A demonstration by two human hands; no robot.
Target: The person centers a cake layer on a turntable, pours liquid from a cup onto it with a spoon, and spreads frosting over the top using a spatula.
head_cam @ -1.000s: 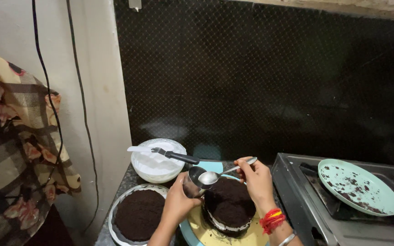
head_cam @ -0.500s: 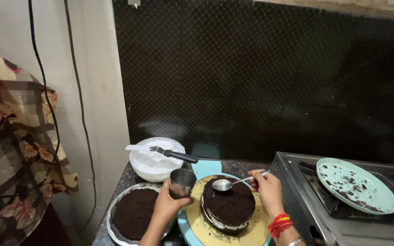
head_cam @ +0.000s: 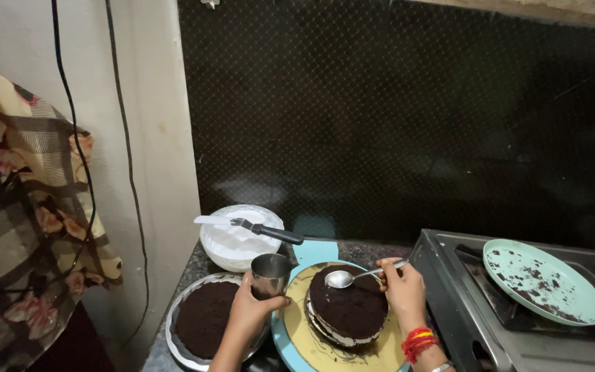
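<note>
Two hands work: the right hand (head_cam: 403,289) grips a spoon (head_cam: 352,276) over the cake (head_cam: 348,310) (dark-crumbed), the left hand (head_cam: 251,311) a steel cup (head_cam: 270,274).

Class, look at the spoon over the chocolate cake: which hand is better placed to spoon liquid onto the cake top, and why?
Right. The right hand holds the spoon, whose bowl sits over the chocolate cake. The left hand grips the steel cup beside the cake.

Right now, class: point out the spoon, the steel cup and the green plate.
spoon (head_cam: 339,279), head view, on its bowl.
steel cup (head_cam: 270,270), head view, on its side wall.
green plate (head_cam: 573,296), head view, on its right rim.
</note>
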